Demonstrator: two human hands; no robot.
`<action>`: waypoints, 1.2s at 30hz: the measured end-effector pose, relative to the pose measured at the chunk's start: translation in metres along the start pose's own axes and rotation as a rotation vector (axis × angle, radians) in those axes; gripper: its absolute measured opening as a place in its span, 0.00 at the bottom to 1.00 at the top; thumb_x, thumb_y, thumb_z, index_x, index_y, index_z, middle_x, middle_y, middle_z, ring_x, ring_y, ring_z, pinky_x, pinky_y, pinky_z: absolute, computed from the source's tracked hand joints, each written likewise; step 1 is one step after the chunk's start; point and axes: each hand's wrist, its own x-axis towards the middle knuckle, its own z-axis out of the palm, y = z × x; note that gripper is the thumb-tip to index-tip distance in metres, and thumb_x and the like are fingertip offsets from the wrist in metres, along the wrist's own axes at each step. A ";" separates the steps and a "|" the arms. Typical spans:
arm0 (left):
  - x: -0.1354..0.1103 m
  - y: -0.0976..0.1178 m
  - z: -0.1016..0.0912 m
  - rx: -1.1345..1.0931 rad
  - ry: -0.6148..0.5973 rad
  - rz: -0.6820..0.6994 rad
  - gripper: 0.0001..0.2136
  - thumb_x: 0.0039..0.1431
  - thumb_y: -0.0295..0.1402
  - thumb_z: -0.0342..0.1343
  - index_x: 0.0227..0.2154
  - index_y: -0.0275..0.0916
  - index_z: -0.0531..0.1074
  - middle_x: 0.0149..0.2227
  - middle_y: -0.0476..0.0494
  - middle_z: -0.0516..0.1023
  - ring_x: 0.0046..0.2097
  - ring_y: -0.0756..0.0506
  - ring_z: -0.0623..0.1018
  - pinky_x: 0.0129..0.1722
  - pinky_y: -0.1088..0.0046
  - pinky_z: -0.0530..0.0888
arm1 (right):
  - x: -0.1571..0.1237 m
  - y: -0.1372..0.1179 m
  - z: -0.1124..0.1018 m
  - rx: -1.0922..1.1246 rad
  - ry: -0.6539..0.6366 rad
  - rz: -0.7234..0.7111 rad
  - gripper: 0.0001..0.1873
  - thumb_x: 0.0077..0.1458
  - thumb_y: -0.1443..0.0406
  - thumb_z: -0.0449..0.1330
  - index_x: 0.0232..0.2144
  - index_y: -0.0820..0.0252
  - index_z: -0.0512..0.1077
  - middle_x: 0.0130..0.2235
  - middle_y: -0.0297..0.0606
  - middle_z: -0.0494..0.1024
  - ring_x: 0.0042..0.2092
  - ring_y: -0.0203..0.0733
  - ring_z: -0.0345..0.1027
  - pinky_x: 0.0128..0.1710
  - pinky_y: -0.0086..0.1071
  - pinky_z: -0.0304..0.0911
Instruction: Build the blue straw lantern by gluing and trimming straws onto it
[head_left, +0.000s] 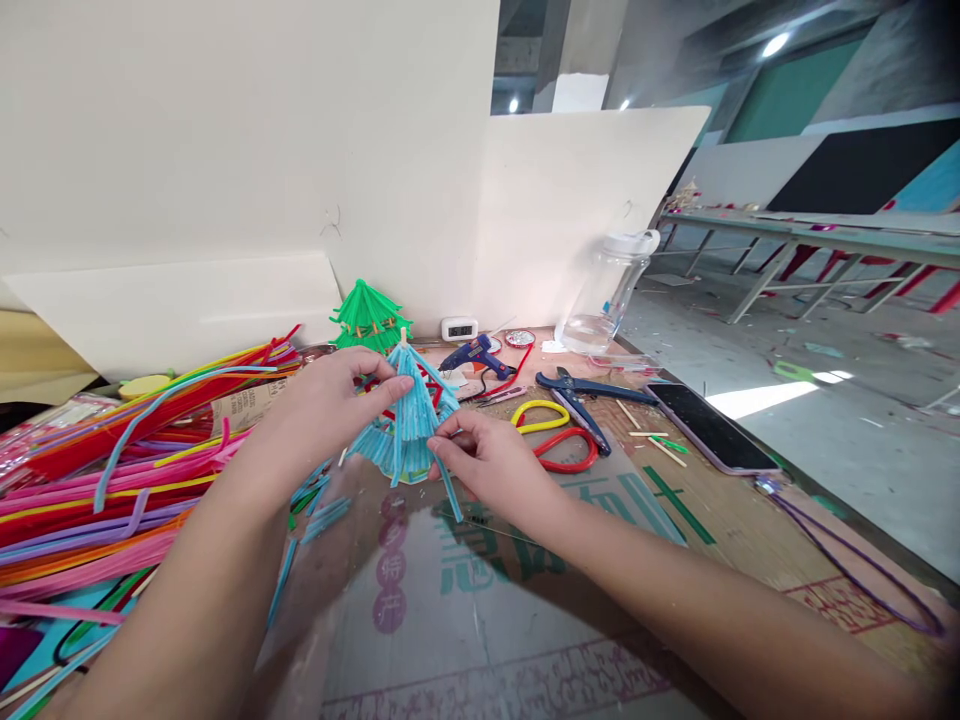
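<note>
A small tiered roof model (409, 425), made of light-blue pipe cleaners with some red trim, stands on the work surface in front of me. My left hand (341, 395) is closed on its upper roof, thumb and fingers near the peak. At the model's right side, my right hand (491, 460) pinches a light-blue pipe cleaner (450, 490) whose end hangs down below the fingers. The fingertips partly cover where that strip meets the roof. Behind the blue model sits a similar green roof model (366, 312).
Bundles of coloured pipe cleaners (112, 500) fill the left side. A glue gun (472, 352), scissors (566, 450), blue-handled cutters (592, 390), a phone (709, 425), a small digital clock (459, 329) and a clear jug (607, 295) lie or stand to the right. White boards (247, 150) rise behind.
</note>
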 end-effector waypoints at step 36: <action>0.001 -0.006 -0.001 -0.016 -0.019 0.039 0.19 0.58 0.51 0.49 0.26 0.41 0.72 0.30 0.49 0.76 0.32 0.46 0.74 0.31 0.71 0.65 | 0.002 -0.001 0.001 0.138 0.031 0.015 0.09 0.56 0.59 0.57 0.30 0.57 0.67 0.27 0.32 0.78 0.17 0.29 0.60 0.18 0.25 0.56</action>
